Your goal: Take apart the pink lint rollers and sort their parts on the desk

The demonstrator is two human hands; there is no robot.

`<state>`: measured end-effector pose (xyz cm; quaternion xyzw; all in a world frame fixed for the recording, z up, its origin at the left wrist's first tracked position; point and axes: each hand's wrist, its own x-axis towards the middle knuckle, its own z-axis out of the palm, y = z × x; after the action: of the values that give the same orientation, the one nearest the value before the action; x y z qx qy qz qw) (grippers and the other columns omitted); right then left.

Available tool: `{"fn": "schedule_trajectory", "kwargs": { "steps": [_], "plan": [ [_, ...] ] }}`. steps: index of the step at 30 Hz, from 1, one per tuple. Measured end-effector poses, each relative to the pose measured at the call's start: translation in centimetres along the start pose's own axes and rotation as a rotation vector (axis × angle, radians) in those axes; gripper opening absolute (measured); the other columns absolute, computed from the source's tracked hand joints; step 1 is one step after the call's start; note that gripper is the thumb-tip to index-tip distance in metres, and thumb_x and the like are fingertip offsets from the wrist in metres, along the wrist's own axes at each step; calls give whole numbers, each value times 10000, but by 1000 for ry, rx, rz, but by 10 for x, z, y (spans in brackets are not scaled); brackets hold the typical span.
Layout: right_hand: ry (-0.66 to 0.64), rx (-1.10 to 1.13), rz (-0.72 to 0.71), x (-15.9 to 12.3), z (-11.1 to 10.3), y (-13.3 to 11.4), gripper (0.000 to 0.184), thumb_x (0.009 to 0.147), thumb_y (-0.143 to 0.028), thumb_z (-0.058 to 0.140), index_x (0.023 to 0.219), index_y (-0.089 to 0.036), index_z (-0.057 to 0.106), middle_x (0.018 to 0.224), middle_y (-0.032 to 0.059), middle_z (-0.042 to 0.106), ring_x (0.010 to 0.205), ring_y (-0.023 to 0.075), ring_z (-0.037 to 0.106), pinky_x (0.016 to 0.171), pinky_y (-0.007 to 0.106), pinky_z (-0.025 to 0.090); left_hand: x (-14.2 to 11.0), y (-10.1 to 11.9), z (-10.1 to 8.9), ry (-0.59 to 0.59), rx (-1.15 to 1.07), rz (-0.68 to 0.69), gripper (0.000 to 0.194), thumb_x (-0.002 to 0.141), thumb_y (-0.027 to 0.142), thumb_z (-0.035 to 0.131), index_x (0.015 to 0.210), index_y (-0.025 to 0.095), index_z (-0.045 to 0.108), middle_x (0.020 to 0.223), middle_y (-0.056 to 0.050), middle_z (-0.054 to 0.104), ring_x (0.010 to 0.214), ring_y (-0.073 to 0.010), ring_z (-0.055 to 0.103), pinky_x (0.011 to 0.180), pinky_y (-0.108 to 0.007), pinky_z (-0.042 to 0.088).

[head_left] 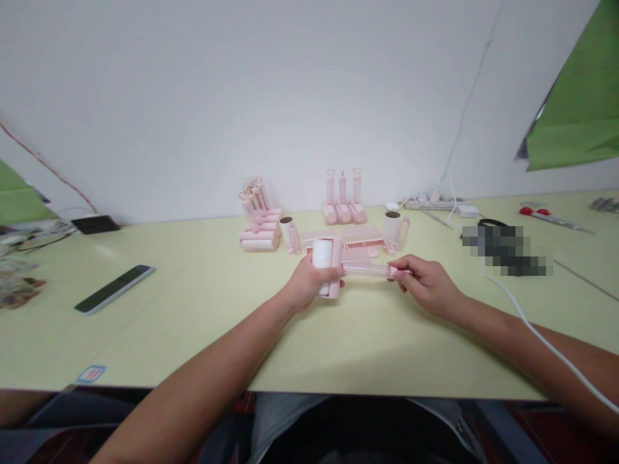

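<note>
Over the table's middle, my left hand is closed around the head of a pink lint roller, whose white sticky roll faces up. From the head, a translucent pink handle runs to the right. My right hand pinches the far end of that handle between thumb and fingers. Just behind my hands lie pink plastic housing parts. Beside them stand a white paper roll with a brown core and a similar roll to the left, each next to pink handle pieces.
Several pink lint rollers are grouped at the back left, and three more stand by the wall. A phone lies on the left. A power strip, a white cable and a red-handled tool are on the right.
</note>
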<state>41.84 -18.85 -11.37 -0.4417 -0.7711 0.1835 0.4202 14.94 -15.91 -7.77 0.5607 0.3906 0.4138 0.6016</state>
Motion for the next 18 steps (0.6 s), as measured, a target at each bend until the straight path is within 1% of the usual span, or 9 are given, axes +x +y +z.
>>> {"fn": "schedule_trajectory", "kwargs": {
  "steps": [4,8,13,18],
  "plan": [
    [21,49,26,-2,4,1,238,942,-381,520,1022,-185,630,672,9,645,572,153,591,572,273,428,0,-1,1,6,-21,-33,449,617,252,787,977,137,546,825,-38,638,626,-152,627,574,-289,516],
    [41,54,45,-4,7,0,249,945,-389,514,1020,-182,631,639,5,628,564,155,585,568,275,427,-1,-1,1,14,-27,-28,461,611,250,793,976,140,532,813,-33,632,620,-153,624,571,-294,518],
    [55,30,26,-6,9,-2,235,947,-381,504,1001,-188,627,637,3,636,582,160,599,604,279,447,-1,-1,2,20,-32,-32,479,593,240,800,973,135,528,814,-38,633,627,-151,625,587,-301,528],
    [63,-9,4,-7,9,-3,228,948,-361,504,1005,-179,629,630,-5,634,569,147,589,593,265,436,0,-3,2,16,-19,-27,481,599,243,800,978,141,522,807,-32,634,614,-151,625,571,-294,522]
  ]
}}
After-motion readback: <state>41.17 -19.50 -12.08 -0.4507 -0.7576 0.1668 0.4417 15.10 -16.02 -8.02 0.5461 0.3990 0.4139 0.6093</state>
